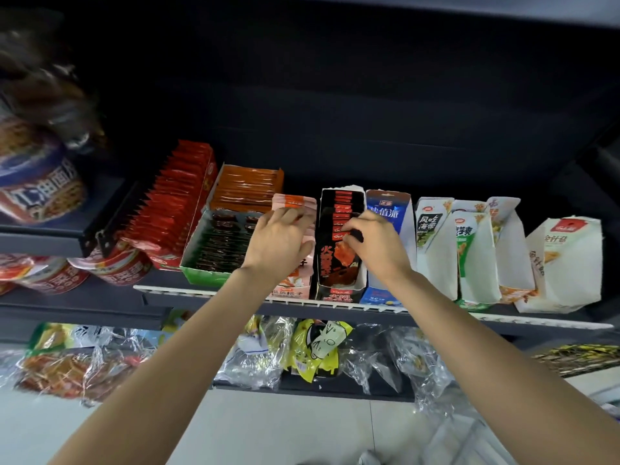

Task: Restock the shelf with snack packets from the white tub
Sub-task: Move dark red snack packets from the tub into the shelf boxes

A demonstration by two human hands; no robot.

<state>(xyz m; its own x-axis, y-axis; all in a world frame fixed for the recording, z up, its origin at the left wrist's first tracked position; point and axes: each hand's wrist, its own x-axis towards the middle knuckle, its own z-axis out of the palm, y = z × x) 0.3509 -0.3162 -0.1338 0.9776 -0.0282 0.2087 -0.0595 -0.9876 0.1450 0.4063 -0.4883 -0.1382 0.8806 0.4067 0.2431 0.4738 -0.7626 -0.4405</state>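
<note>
Hands are both up at the dark metal shelf (208, 302) with its white toothed front rail. Right hand (375, 245) curls over the tall black cardboard display box (339, 263), fingertips pinching a small black-and-red snack packet (350, 232) at the front of the upright row inside it. Left hand (278, 239) lies just beside, fingers fairly straight and spread, pressing on the pink snack packets (293, 204) in the pale pink box (290, 290) next door. Left of that sit a green-edged tray of dark packets (218, 250), an orange box (248, 189) and a long red row of sachets (171, 203). White cartons (436, 250) stand well to the right, and a blue carton (385, 209) touches the black box. White tub: not in view.
</note>
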